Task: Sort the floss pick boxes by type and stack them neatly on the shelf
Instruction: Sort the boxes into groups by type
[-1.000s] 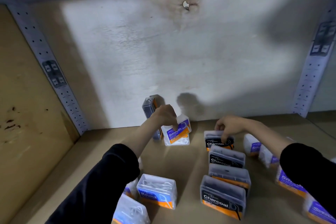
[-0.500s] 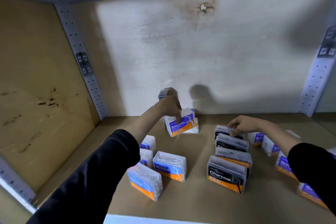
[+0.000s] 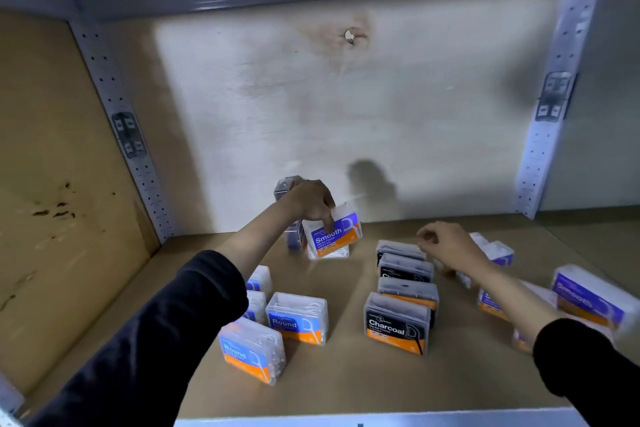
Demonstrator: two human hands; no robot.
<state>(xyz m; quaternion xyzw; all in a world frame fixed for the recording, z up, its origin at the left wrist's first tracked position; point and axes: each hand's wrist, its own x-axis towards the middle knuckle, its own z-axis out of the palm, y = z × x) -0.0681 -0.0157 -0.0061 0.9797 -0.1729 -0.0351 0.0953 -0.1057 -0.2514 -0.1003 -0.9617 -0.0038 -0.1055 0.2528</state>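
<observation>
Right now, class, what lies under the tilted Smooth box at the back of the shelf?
The left hand tips the Smooth box up. Beneath it lies a flat clear box holding white picks; only its front edge shows, so its label is hidden.

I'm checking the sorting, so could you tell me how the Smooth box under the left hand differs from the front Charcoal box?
The Smooth box has a purple label and is tilted under the left hand; the Charcoal box has a black label and stands untouched. Both have orange lower bands.
</observation>
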